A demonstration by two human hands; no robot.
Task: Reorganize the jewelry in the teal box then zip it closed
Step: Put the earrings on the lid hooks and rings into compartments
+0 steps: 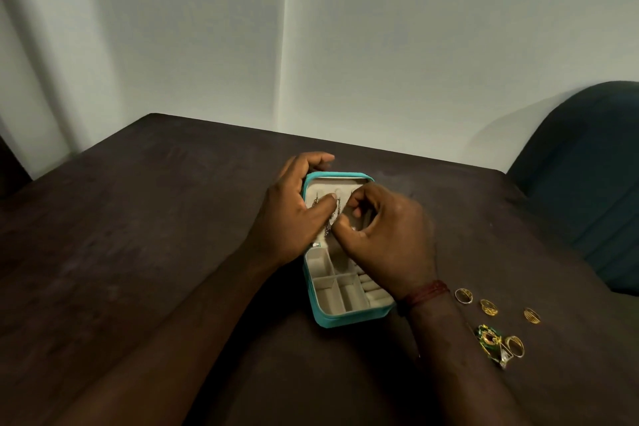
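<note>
Item: teal box (340,320), centre of frame on the dark table (138,218), lying open; lid half toward the top of the frame, tray half with cream compartments (328,290) toward the bottom. All visible compartments look empty.

Item: thin chain (329,223), hanging against the lid lining at centre frame. Your left hand (294,214) braces the lid's left edge, its thumb pressing near the chain's upper part. Your right hand (383,235) is pinched closed on the chain's lower part; the exact contact is too small to confirm.

Handling note: keep the lid steady with your left hand, feed the chain straight onto its hook, and let it hang untwisted so it does not tangle.

Item: loose gold rings (488,307) and a green pendant cluster (489,339), lower right of frame, apart from the box, not yet stowed. Zip not yet closed.
</note>
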